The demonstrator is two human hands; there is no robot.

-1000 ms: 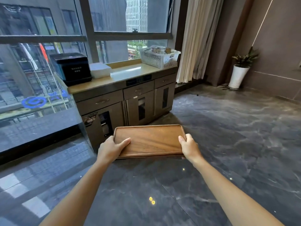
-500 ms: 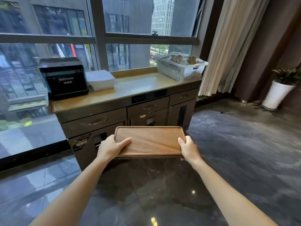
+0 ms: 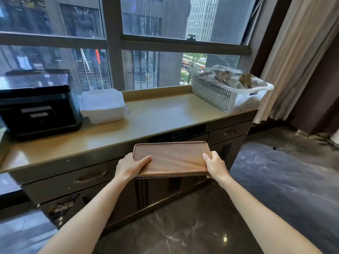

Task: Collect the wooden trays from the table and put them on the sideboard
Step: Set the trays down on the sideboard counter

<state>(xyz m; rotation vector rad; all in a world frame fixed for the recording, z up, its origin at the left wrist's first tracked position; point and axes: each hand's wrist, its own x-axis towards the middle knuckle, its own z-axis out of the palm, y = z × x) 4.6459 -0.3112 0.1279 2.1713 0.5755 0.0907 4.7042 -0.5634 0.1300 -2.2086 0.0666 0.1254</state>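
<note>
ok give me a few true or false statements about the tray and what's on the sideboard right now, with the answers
1. Both hands hold the wooden tray, the left hand and right hand at opposite ends. True.
2. The tray already rests on the sideboard top. False: it is held in front of the drawers.
3. A white basket sits at the sideboard's right end. True.
4. The black appliance stands beside the basket. False: it is at the far left, next to a white container.
</note>
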